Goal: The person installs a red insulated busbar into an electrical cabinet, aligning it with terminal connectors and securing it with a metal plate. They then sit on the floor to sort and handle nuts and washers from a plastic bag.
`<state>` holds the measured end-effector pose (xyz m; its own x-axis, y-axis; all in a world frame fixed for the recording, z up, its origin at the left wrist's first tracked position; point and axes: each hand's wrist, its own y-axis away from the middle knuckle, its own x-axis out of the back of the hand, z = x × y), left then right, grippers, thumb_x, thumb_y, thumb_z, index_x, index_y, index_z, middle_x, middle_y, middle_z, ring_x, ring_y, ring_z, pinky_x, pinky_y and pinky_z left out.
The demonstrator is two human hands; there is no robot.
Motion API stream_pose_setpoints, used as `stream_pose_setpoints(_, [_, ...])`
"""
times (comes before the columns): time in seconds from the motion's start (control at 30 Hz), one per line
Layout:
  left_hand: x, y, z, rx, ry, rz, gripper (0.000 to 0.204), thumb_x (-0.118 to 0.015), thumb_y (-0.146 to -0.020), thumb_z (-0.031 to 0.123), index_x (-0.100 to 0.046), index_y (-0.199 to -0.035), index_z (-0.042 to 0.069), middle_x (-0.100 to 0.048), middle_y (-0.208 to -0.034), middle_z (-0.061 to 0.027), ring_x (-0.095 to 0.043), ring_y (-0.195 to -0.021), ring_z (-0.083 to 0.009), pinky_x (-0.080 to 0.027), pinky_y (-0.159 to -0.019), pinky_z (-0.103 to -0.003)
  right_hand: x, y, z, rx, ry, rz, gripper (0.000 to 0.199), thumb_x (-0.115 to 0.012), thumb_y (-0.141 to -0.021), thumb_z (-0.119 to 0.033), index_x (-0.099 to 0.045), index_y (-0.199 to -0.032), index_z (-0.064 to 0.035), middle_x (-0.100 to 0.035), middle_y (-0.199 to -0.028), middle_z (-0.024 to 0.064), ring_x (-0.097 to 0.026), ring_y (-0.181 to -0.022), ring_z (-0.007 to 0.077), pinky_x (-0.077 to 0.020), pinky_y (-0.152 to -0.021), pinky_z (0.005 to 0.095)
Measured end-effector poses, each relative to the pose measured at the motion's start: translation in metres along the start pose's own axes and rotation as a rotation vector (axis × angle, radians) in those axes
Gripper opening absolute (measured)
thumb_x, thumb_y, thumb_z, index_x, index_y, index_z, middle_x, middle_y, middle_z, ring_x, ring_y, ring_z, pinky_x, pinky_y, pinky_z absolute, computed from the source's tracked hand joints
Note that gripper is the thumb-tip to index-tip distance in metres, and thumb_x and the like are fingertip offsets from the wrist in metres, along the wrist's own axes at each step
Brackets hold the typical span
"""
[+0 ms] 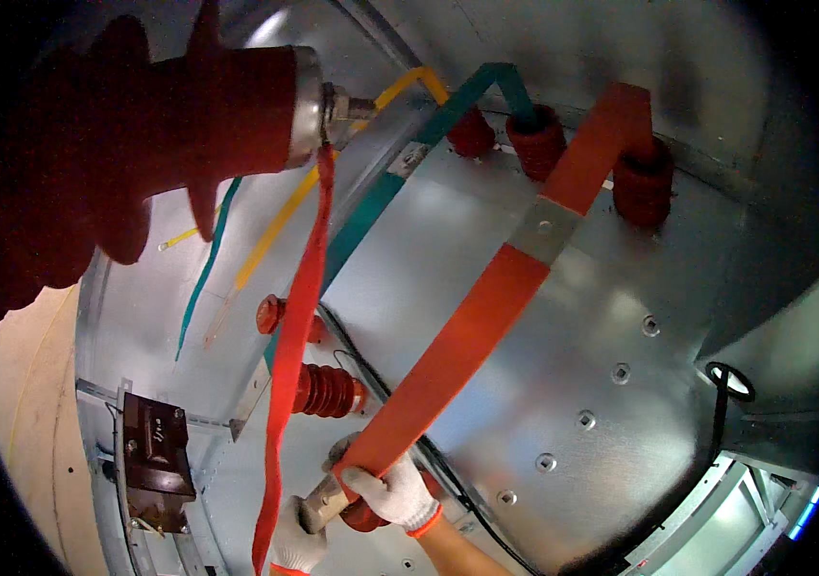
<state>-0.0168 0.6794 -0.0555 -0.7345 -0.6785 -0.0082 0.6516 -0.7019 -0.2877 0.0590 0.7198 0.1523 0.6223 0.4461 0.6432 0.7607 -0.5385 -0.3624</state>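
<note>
- Right hand [395,494], white glove with orange cuff: fingers curled shut over the low end of the red bar [486,317], on top of a red insulator [363,516] that is mostly hidden under the glove.
- Left hand [296,547], same kind of glove: fingers closed round a metal tool [325,501]; tool head sits against the bar end, just left of the right fingers. What kind of tool it is, can't tell.
- Red strap [292,365] hangs just left of both hands, from the metal cap of a big dark-red insulator [121,144] far above, and crosses in front of the left hand.
- Bars: 3 – red, green [371,211], yellow [275,226] – all running up and away from the fingers over the steel panel [563,365].
- Three red insulators at the far bar ends [536,142], two more just above-left of the fingers [328,389].
- Brown block [152,459] well left of the hands.
- Black cable [400,403] runs along the panel edge, passing right beside the right hand.
- Panel bolts right of the fingers: 5 seen.
</note>
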Motion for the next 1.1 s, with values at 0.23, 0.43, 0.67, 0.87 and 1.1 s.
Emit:
stream_pose_setpoints(0.23, [-0.008,0.003,-0.011,-0.210,-0.198,0.089,0.024,-0.071,-0.063,0.007,-0.055,-0.080,0.003,-0.060,-0.068,-0.0197,-0.061,-0.069,-0.0451,-0.046,-0.061,-0.048,0.001,0.000,-0.015,-0.137,-0.007,0.019,0.022,-0.063,-0.083,-0.003,-0.061,-0.104,0.0025,-0.066,-0.100,0.0120,-0.064,-0.093,0.0231,-0.0516,-0.085,0.0371])
stream_pose_setpoints(0.43, [0.005,0.005,0.014,-0.114,-0.070,0.042,0.021,-0.070,-0.065,0.006,-0.056,-0.080,0.003,-0.060,-0.066,-0.0200,-0.063,-0.068,-0.0449,-0.047,-0.058,-0.048,0.003,0.002,-0.012,-0.134,0.049,0.010,0.024,-0.064,-0.082,-0.001,-0.062,-0.105,0.0026,-0.067,-0.101,0.0118,-0.064,-0.093,0.0220,-0.0517,-0.084,0.0364])
stream_pose_setpoints(0.67, [0.034,-0.003,0.061,-0.038,0.109,-0.029,0.014,-0.068,-0.079,0.014,-0.058,-0.080,0.003,-0.062,-0.069,-0.0228,-0.063,-0.067,-0.0460,-0.048,-0.057,-0.048,-0.005,-0.002,-0.014,0.033,0.074,0.090,0.016,-0.064,-0.080,-0.002,-0.066,-0.096,-0.0006,-0.068,-0.087,0.0081,-0.066,-0.082,0.0201,-0.0532,-0.075,0.0345])
stream_pose_setpoints(0.87, [0.007,-0.011,0.023,-0.104,-0.012,-0.040,0.018,-0.067,-0.075,0.008,-0.057,-0.090,0.003,-0.061,-0.080,-0.0253,-0.061,-0.082,-0.0486,-0.048,-0.066,-0.050,-0.002,-0.002,-0.014,0.014,-0.016,0.131,0.023,-0.059,-0.079,0.001,-0.061,-0.102,0.0018,-0.067,-0.097,0.0110,-0.065,-0.088,0.0214,-0.0535,-0.080,0.0352])
stream_pose_setpoints(1.1, [0.007,0.005,0.020,-0.058,-0.026,-0.034,0.019,-0.071,-0.075,0.010,-0.057,-0.087,0.004,-0.062,-0.075,-0.0198,-0.064,-0.073,-0.0434,-0.049,-0.060,-0.044,-0.008,0.003,-0.015,-0.168,-0.284,0.108,0.032,-0.051,-0.074,0.004,-0.056,-0.106,0.0043,-0.063,-0.100,0.0145,-0.066,-0.092,0.0259,-0.0544,-0.082,0.0381])
